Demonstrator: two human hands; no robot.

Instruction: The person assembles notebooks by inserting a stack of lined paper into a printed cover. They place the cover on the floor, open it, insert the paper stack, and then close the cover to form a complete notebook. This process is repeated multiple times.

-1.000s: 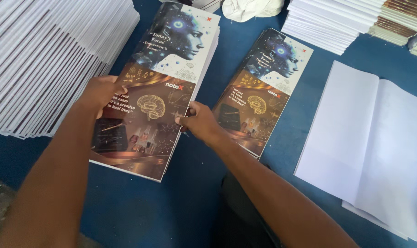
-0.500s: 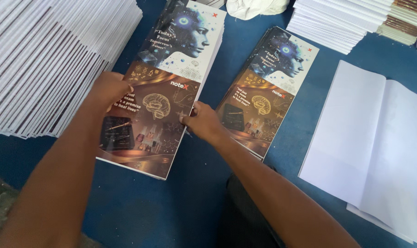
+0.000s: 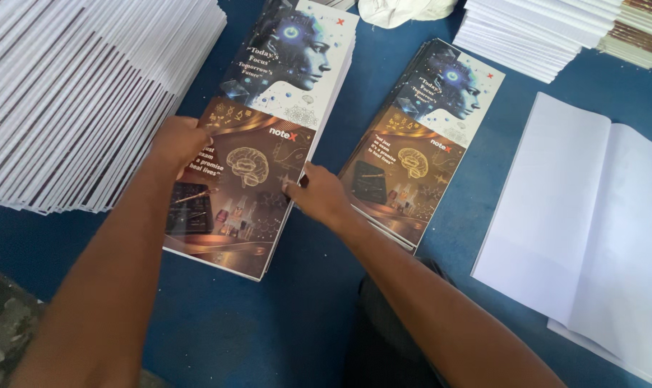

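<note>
Left hand (image 3: 173, 141), right hand (image 3: 318, 192) flank cover stack (image 3: 268, 108), lengthwise away.

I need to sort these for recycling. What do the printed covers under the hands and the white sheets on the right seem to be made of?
Printed covers: apparently coated paper or thin card, full-colour print with a slight sheen. White sheets: plain, matte, unprinted paper, folded with a centre crease. Coating cannot be confirmed.

A tall stack of printed covers (image 3: 268, 129), each showing a bluish robotic head on white above a golden brain on dark brown, lies flat and slightly askew on the blue table, gripped at its left and right edges about midway down its length.
</note>
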